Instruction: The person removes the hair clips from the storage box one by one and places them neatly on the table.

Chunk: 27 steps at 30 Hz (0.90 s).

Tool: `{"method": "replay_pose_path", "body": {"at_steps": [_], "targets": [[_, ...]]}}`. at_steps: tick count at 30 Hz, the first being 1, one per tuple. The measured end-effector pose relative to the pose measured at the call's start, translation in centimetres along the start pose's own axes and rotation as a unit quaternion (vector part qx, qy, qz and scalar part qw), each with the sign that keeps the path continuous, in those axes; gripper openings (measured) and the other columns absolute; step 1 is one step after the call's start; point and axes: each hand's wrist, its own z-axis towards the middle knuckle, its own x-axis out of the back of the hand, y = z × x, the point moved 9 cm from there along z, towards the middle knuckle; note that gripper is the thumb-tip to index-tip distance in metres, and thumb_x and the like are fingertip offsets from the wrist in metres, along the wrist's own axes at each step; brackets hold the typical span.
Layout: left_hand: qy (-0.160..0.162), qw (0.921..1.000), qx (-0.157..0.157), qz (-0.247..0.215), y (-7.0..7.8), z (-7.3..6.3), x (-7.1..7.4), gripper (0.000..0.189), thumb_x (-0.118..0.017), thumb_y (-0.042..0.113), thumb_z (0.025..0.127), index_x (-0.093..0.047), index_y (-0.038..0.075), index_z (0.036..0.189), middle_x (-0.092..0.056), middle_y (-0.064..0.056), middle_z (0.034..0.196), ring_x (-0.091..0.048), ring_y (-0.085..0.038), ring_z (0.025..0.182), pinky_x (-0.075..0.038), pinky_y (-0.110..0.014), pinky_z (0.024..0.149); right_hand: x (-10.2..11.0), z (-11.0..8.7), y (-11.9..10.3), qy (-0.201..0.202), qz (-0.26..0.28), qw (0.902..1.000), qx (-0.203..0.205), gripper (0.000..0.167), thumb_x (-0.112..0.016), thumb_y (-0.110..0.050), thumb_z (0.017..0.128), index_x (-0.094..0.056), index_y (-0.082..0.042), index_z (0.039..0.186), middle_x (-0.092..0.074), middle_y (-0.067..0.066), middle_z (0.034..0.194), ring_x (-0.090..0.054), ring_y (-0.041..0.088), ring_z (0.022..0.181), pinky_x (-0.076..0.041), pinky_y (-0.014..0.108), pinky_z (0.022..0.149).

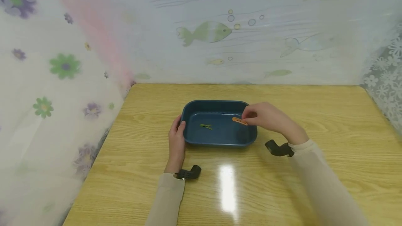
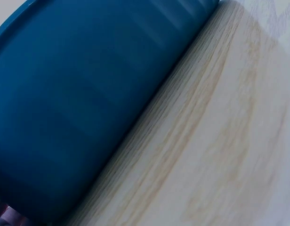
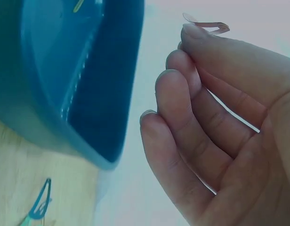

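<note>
Over the right end of a dark blue rectangular basin [image 1: 216, 144], my right hand [image 1: 265, 116] pinches an orange hair clip [image 1: 237, 120] between thumb and fingertips. The same clip [image 3: 213, 25] shows past the thumb tip in the right wrist view, the other fingers loosely bent below it. My left hand [image 1: 177, 141] grips the basin's left side, thumb at the rim and fingers along the outer wall. A green hair clip [image 1: 206, 126] lies on the basin floor, left of centre. The left wrist view is mostly the basin's outer wall [image 2: 84, 94], with the fingers hidden.
The basin stands on a wood-grain table [image 1: 132, 184]. Patterned curtains [image 1: 201, 62] hang behind it and at the left. A blue loop-shaped clip [image 3: 40, 202] appears beside the basin in the right wrist view. Black wrist cameras [image 1: 190, 172] sit on both wrists.
</note>
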Motion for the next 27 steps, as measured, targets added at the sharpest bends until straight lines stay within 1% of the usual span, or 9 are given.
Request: {"method": "replay_pose_path", "body": {"at_steps": [6,12,13,16,20,23,27], "targets": [[-0.003,1.0,0.001,-0.002,0.1,0.0,0.0,0.037,-0.047,0.033,0.092,-0.048,0.019,0.127,-0.047,0.006,0.127,-0.038,-0.007,0.119,-0.03,-0.027,0.1,0.9,-1.7,1.2,0.032,0.024,0.9989,-0.022,0.007,-0.063,-0.027,0.084,-0.064,-0.021,0.082,-0.063,-0.008,0.079,-0.056,0.01,0.073,-0.044,0.03,0.063],[-0.008,0.9999,0.007,-0.004,0.1,0.0,0.0,0.037,-0.047,0.031,0.093,-0.047,0.019,0.128,-0.045,0.005,0.129,-0.037,-0.007,0.12,-0.029,-0.027,0.1,1.5,-3.4,2.5,0.065,0.031,0.9968,-0.035,0.009,-0.062,-0.029,0.084,-0.064,-0.021,0.085,-0.063,-0.007,0.08,-0.056,0.011,0.073,-0.045,0.031,0.065],[-0.01,0.9999,0.009,-0.006,0.2,0.0,0.0,0.037,-0.046,0.029,0.093,-0.047,0.018,0.128,-0.045,0.004,0.129,-0.037,-0.008,0.12,-0.029,-0.027,0.1,1.5,-3.7,2.8,0.068,0.034,0.9963,-0.039,0.01,-0.061,-0.029,0.084,-0.065,-0.02,0.087,-0.063,-0.006,0.081,-0.056,0.011,0.074,-0.045,0.032,0.066],[-0.014,0.9999,0.009,-0.001,1.2,-0.5,-0.2,0.037,-0.044,0.024,0.094,-0.045,0.013,0.13,-0.044,0.0,0.13,-0.037,-0.011,0.121,-0.029,-0.029,0.1,1.6,-4.4,3.5,0.077,0.041,0.9947,-0.055,0.015,-0.06,-0.032,0.085,-0.065,-0.019,0.09,-0.063,-0.004,0.084,-0.057,0.012,0.075,-0.045,0.032,0.068],[-0.007,0.9999,0.004,0.006,1.0,-0.5,-0.2,0.037,-0.045,0.027,0.094,-0.046,0.015,0.129,-0.045,0.003,0.129,-0.038,-0.009,0.12,-0.029,-0.028,0.1,1.8,-5.5,4.1,0.094,0.048,0.9924,-0.064,0.018,-0.058,-0.032,0.087,-0.064,-0.017,0.094,-0.064,-0.002,0.089,-0.058,0.013,0.08,-0.046,0.034,0.071],[-0.002,1.0,0.0,0.0,0.0,0.0,0.0,0.037,-0.047,0.032,0.093,-0.048,0.019,0.127,-0.046,0.006,0.127,-0.038,-0.007,0.119,-0.03,-0.028,0.099,2.0,-6.3,4.3,0.109,0.06,0.9904,-0.061,0.019,-0.057,-0.031,0.088,-0.064,-0.016,0.097,-0.063,-0.002,0.092,-0.058,0.015,0.084,-0.046,0.035,0.073],[-0.003,1.0,-0.004,-0.005,0.0,0.0,-0.1,0.038,-0.047,0.032,0.093,-0.048,0.018,0.127,-0.046,0.005,0.128,-0.038,-0.009,0.12,-0.03,-0.029,0.1,2.2,-7.2,4.9,0.134,0.073,0.9863,-0.063,0.024,-0.056,-0.035,0.087,-0.064,-0.015,0.098,-0.063,-0.001,0.092,-0.058,0.016,0.085,-0.046,0.037,0.073]]}}
